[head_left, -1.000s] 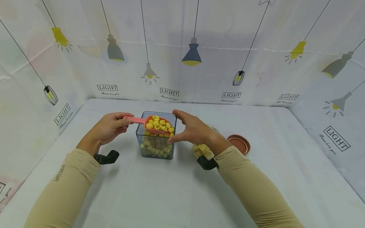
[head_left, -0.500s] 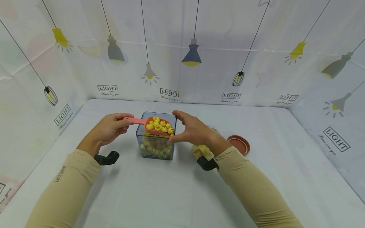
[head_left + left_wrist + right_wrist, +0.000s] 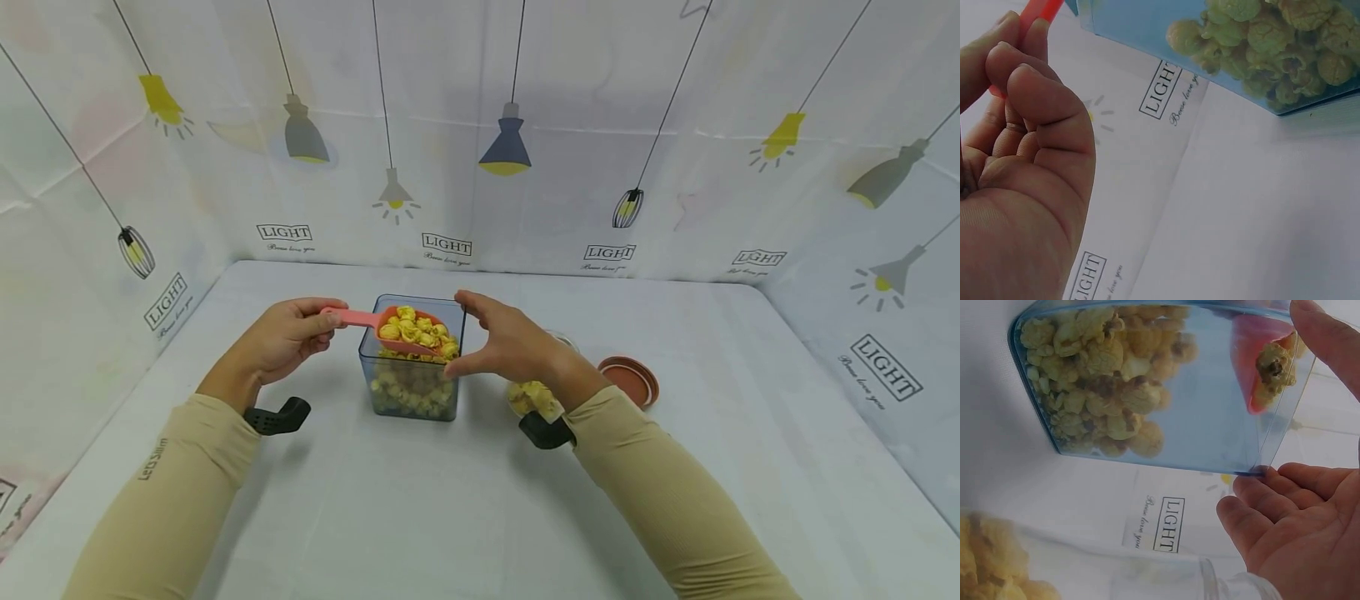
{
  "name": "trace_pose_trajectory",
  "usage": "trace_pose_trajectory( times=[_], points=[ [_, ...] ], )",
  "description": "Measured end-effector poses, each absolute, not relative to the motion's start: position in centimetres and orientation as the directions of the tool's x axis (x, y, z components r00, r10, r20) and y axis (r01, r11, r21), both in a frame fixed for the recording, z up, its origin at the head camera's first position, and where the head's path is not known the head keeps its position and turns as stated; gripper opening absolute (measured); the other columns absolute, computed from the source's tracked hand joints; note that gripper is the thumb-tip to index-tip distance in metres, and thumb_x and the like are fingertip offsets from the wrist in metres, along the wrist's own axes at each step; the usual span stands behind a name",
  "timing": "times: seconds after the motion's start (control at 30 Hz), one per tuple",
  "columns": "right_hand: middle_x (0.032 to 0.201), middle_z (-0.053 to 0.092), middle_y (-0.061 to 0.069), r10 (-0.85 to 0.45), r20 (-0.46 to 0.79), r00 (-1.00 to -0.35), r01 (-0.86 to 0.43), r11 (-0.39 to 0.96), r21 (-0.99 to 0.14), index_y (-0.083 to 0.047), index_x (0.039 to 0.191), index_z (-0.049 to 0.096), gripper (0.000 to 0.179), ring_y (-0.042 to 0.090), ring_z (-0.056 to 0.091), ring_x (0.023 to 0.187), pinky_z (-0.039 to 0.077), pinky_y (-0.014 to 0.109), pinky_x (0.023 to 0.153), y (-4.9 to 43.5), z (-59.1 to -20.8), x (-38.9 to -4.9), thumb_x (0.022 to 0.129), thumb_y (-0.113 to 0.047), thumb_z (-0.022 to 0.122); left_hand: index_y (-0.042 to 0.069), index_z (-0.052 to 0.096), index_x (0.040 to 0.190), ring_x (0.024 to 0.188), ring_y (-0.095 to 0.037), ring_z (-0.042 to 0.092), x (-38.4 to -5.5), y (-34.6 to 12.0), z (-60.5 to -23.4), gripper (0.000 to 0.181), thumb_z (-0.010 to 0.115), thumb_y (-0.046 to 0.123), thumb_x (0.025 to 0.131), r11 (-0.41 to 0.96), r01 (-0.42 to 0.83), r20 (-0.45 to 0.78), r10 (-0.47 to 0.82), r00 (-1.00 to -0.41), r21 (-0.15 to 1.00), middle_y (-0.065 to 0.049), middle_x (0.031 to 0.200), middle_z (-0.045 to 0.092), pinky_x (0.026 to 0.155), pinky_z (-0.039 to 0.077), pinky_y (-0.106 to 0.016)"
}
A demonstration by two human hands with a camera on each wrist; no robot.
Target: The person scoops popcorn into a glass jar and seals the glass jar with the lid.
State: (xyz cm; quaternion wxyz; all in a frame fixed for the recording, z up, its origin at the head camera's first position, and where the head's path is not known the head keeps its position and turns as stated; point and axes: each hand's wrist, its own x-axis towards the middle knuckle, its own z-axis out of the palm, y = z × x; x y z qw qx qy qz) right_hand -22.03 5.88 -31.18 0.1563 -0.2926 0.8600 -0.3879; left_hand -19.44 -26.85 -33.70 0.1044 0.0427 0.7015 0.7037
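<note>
My left hand (image 3: pixel 288 337) pinches the handle of a pink scoop (image 3: pixel 354 317), also seen in the left wrist view as a pink handle (image 3: pixel 1040 15) between thumb and fingers. Yellow popcorn (image 3: pixel 415 330) fills the scoop, which lies over the mouth of a clear bluish square container (image 3: pixel 369 367). More popcorn (image 3: pixel 1107 381) sits inside that container in the right wrist view. My right hand (image 3: pixel 513 342) spans the container's right side, thumb at the front corner and fingers at the back corner, holding it by the rim. The scoop's tip (image 3: pixel 1254 369) shows through the wall.
Partly hidden behind my right wrist, a clear jar (image 3: pixel 532 398) with popcorn lies on the white-covered table (image 3: pixel 420 517). A reddish-brown round lid (image 3: pixel 630 382) rests to its right. A printed cloth (image 3: pixel 450 100) hangs behind.
My left hand and the loaded scoop have shifted slightly to the left over the container. My right hand and the container stay about where they were.
</note>
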Motion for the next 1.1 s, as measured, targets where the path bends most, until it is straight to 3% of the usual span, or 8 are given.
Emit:
trace_pose_trajectory(
  times=[0.1, 0.33, 0.57, 0.8, 1.1],
  points=[
    [0.163, 0.025, 0.005, -0.628, -0.039, -0.777, -0.387, 0.526, -0.758, -0.011, 0.160, 0.021, 0.108, 0.023, 0.026, 0.148, 0.028, 0.043, 0.115, 5.9, -31.2, -22.0, 0.079, -0.038, 0.087, 0.009, 0.065, 0.116, 0.081, -0.014, 0.051, -19.4, -26.6, -33.7, 0.017, 0.060, 0.017, 0.102, 0.032, -0.084, -0.089, 0.215, -0.972, 0.996, 0.000, 0.095, 0.064, 0.073, 0.048, -0.022],
    [0.163, 0.025, 0.005, -0.637, -0.034, -0.770, -0.395, 0.518, -0.759, -0.010, 0.160, 0.020, 0.108, 0.023, 0.026, 0.148, 0.027, 0.042, 0.116, 5.9, -31.2, -22.0, 0.079, -0.038, 0.086, -0.002, 0.058, 0.127, 0.082, -0.015, 0.050, -19.3, -26.1, -33.7, 0.033, 0.060, 0.019, 0.102, 0.074, -0.073, -0.089, 0.244, -0.966, 0.995, -0.001, 0.096, 0.060, 0.074, 0.047, -0.023],
    [0.163, 0.026, 0.004, -0.629, -0.041, -0.776, -0.388, 0.528, -0.756, -0.011, 0.160, 0.022, 0.107, 0.023, 0.027, 0.147, 0.029, 0.043, 0.115, 5.9, -31.1, -22.0, 0.079, -0.038, 0.086, 0.009, 0.064, 0.119, 0.083, -0.015, 0.051, -19.3, -26.4, -33.7, 0.021, 0.060, 0.021, 0.102, 0.088, -0.082, -0.100, 0.215, -0.972, 0.993, 0.001, 0.095, 0.063, 0.075, 0.048, -0.022],
    [0.163, 0.026, 0.004, -0.625, -0.038, -0.780, -0.390, 0.532, -0.752, -0.011, 0.160, 0.022, 0.107, 0.023, 0.028, 0.147, 0.029, 0.043, 0.115, 5.9, -31.1, -22.0, 0.078, -0.038, 0.087, -0.002, 0.056, 0.127, 0.081, -0.013, 0.050, -19.5, -27.0, -33.7, 0.032, 0.059, 0.019, 0.103, 0.061, -0.090, -0.100, 0.205, -0.974, 0.994, 0.001, 0.094, 0.063, 0.073, 0.047, -0.022],
    [0.163, 0.025, 0.004, -0.637, -0.030, -0.770, -0.398, 0.518, -0.757, -0.010, 0.160, 0.021, 0.108, 0.021, 0.025, 0.148, 0.026, 0.041, 0.116, 6.1, -31.1, -22.0, 0.079, -0.038, 0.086, 0.018, 0.070, 0.105, 0.077, -0.013, 0.049, -19.6, -27.7, -33.5, 0.010, 0.060, 0.016, 0.102, -0.016, -0.112, -0.107, 0.176, -0.978, 0.994, -0.001, 0.092, 0.062, 0.070, 0.046, -0.022]
  ],
)
